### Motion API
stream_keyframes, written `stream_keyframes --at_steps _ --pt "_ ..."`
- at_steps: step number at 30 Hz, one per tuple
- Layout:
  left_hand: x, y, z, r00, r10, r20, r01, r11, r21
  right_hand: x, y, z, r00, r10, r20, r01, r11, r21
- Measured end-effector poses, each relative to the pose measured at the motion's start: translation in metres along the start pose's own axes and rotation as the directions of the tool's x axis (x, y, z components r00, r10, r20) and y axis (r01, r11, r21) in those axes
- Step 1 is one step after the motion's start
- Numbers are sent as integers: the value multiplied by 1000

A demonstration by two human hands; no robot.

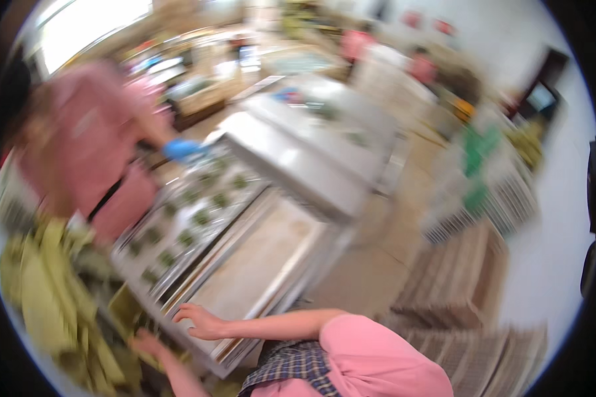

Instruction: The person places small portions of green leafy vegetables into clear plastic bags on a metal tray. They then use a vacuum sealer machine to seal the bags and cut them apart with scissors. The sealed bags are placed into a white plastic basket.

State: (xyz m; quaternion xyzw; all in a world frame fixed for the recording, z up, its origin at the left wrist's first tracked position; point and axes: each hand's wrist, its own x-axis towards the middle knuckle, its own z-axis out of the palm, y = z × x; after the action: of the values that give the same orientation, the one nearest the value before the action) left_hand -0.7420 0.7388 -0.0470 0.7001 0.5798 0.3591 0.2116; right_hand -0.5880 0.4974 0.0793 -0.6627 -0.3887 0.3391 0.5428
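Note:
My right hand (196,320), fingers apart and slightly curled, is over the near end of a metal-edged frame with a pale flat panel (258,258); nothing shows in it. Lower left, my left hand (149,345) is blurred beside a yellow-green box or bin (126,310); whether it holds anything is unclear. Left of the panel, small green clumps (201,217) sit in rows on a shiny surface. Beyond the panel stands a large metal cover or housing (298,164).
A person in pink (84,149) with a blue glove (181,150) works across at the left. Yellow-green sheets or cloths (49,283) hang at the lower left. Stacked brown crates (447,278) and pale baskets (506,198) stand right. Other people in pink are farther back.

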Motion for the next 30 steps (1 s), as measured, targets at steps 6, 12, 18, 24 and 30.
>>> stream_keyframes --at_steps 6,12,18,24,30 --pt "-100 147 67 764 645 18 -622 744 -245 -56 -100 -199 797 -322 -511 169 931 -323" --pt "-375 291 42 233 886 400 -294 456 -840 -278 -218 -314 283 -690 -666 -199 637 -745" --pt "-551 372 -61 -270 952 146 86 175 -981 -547 -285 -283 87 -614 -784 -657 556 -509" --pt "-687 438 -213 -425 890 -164 514 89 -853 -745 -364 -136 -219 -391 -894 -950 293 104" --pt "-782 493 -457 -491 665 -562 844 205 -495 -919 -420 53 -727 -329 -603 -624 -50 780"
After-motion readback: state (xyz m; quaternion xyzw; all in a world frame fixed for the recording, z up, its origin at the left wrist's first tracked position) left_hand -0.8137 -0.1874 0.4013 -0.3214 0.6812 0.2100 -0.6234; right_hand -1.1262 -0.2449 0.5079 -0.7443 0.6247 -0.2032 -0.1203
